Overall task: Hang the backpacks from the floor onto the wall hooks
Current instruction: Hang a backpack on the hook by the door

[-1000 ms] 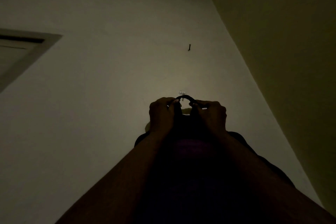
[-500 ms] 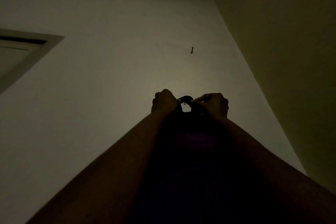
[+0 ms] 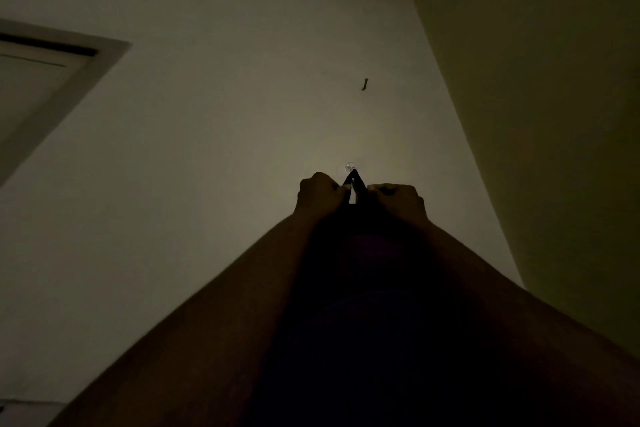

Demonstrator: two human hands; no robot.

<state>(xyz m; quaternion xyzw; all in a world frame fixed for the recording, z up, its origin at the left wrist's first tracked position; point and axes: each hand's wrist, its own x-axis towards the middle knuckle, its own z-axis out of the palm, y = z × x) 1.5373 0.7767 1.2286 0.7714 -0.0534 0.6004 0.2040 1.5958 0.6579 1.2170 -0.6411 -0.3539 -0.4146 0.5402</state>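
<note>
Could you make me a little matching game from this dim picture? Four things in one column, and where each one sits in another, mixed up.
Things:
1. clear hook
2. dark nail
3. door frame
4. backpack loop

Places:
A. at the far left of the wall
B. pinched between the left hand and the right hand
C. high on the wall, with nothing on it
D. just above the hands, at the peak of the loop

Pairs: 1-D, 2-C, 3-A, 4-B.
</note>
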